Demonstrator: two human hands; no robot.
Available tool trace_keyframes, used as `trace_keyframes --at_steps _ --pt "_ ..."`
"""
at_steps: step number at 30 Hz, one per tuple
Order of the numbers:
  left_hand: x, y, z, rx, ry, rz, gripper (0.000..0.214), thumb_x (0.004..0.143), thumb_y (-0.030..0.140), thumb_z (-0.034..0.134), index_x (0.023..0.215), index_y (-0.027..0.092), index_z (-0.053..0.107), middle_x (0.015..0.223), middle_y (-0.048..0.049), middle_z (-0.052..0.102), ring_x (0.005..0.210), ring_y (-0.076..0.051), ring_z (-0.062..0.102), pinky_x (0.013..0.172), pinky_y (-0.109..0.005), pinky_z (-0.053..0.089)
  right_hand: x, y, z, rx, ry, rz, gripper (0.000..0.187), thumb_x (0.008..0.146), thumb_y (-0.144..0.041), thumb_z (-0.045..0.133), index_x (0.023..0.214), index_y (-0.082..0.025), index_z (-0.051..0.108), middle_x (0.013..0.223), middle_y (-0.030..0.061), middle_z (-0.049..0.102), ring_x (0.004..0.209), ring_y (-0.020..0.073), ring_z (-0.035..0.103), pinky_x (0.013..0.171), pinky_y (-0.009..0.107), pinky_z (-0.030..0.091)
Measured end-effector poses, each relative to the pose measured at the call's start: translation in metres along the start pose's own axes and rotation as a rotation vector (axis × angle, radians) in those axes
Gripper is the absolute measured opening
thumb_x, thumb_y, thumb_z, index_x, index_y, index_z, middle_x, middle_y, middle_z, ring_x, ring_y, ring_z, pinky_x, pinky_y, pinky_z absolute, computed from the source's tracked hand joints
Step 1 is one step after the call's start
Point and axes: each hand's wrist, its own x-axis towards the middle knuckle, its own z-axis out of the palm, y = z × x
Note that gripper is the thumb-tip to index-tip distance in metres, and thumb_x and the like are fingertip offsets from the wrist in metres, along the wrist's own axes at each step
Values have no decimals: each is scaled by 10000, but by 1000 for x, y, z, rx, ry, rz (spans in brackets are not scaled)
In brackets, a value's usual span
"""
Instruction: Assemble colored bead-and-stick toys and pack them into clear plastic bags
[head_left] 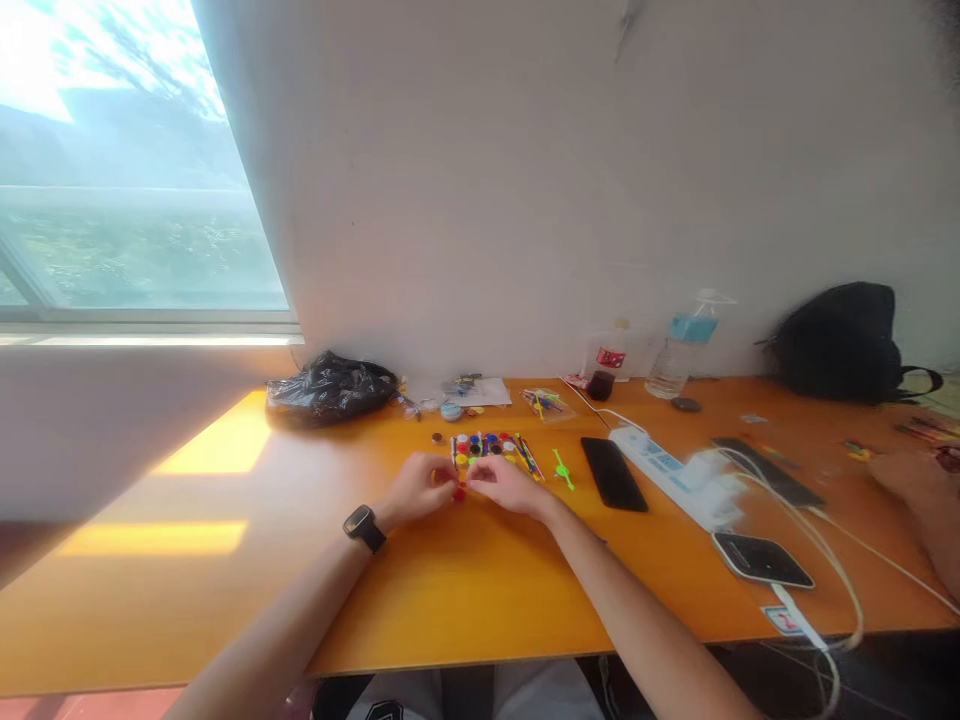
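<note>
My left hand [420, 488], with a black watch [364, 527] on its wrist, rests low over the table with thumb and fingers drawn together. Facing it, my right hand [508, 485] is closed in a pinch, its fingertips almost meeting those of the left. Whatever lies in either pinch is too small to make out. A red round piece [459, 494] shows just below the fingertips. Behind the hands are several coloured round caps [491, 440], partly hidden by my fingers. Coloured thin sticks [529, 456] and a bright green stick-shaped piece [562, 470] lie to their right.
A black phone [613, 473], a white power strip [667, 475] and a charging phone [762, 560] with cables lie rightward. At the back are a black plastic bag [330, 390], bottles [671, 355] and a black backpack [840, 340]. Another person's hand [911, 480] is far right.
</note>
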Motion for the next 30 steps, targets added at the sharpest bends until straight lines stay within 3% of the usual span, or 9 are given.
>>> trace_keyframes --at_steps 5,17,22,30 --pt "0 -9 1 73 -30 -11 123 774 176 629 717 164 737 672 9 690 616 -117 560 614 -223 377 4 7 7 -41 -5 -6 126 822 -267 670 769 -157 701 784 43 742 748 189 647 696 269 458" --pt "2 -12 5 35 -77 -4 173 857 252 628 757 154 729 696 -1 695 615 -105 549 602 -213 381 9 18 9 -56 2 -12 203 824 -323 690 721 -149 702 704 18 689 670 159 581 639 255 419" --pt "1 -14 3 -9 -131 -16 171 854 241 603 813 150 742 743 -20 726 651 -126 592 625 -217 419 7 15 5 -99 -71 14 345 811 -425 739 620 -157 636 572 -30 543 583 124 464 562 249 326" --pt "0 -7 0 69 -157 -55 174 860 273 596 873 185 745 781 -23 738 676 -148 614 634 -231 428 8 15 7 -49 -37 41 415 754 -538 800 676 -157 654 625 -13 580 635 145 495 605 257 378"
